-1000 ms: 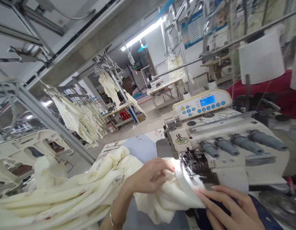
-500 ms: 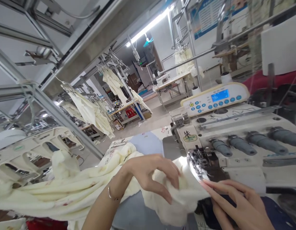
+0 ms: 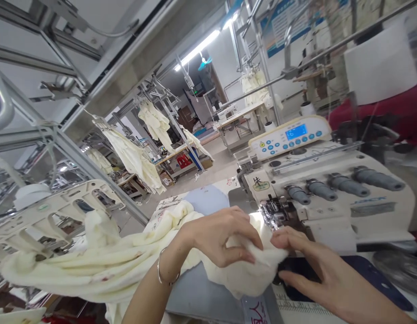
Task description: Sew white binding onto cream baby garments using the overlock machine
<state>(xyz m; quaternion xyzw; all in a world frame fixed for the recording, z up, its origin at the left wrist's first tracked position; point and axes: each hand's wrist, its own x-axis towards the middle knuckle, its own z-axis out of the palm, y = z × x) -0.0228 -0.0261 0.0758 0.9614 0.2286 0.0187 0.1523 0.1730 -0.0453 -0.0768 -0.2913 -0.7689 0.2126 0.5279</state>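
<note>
Cream fabric [image 3: 244,279] between both hands [image 3: 218,236] [image 3: 316,265], distant cardboard box [image 3: 167,178], contents unclear

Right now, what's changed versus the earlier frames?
The right hand has opened, thumb spread from its fingers, fingertips moved up nearer the needle area; whether they still touch the cream cloth is unclear. The left hand was spread half a second ago; its thumb and fingertips have now come closer together at the cloth. Unchanged: sewing machine in place, display lit.
</note>
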